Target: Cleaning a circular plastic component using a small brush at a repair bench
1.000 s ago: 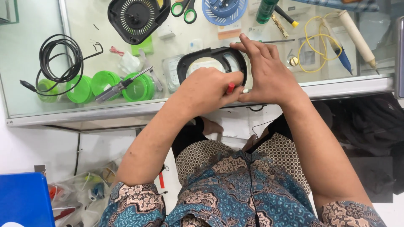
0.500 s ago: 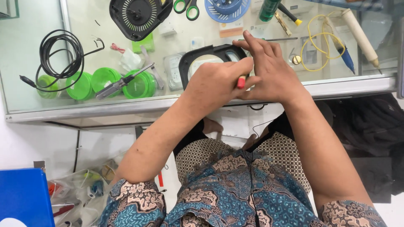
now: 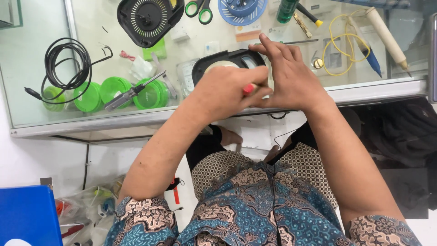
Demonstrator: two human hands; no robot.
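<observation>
My left hand is closed around a red-handled tool, its tip hidden under my fingers. My right hand rests on a black rounded housing with a pale disc inside, fingers spread over its right side and steadying it on the glass counter. Both hands meet over the housing, and most of it is covered by them.
On the glass counter lie a coiled black cable, green round lids, a grey screwdriver, a black fan grille, green-handled scissors, a blue round part, yellow wire and a soldering iron. A blue box stands lower left.
The view has shifted slightly. My left hand with the red-handled tool has turned a little over the housing; my right hand stays on it.
</observation>
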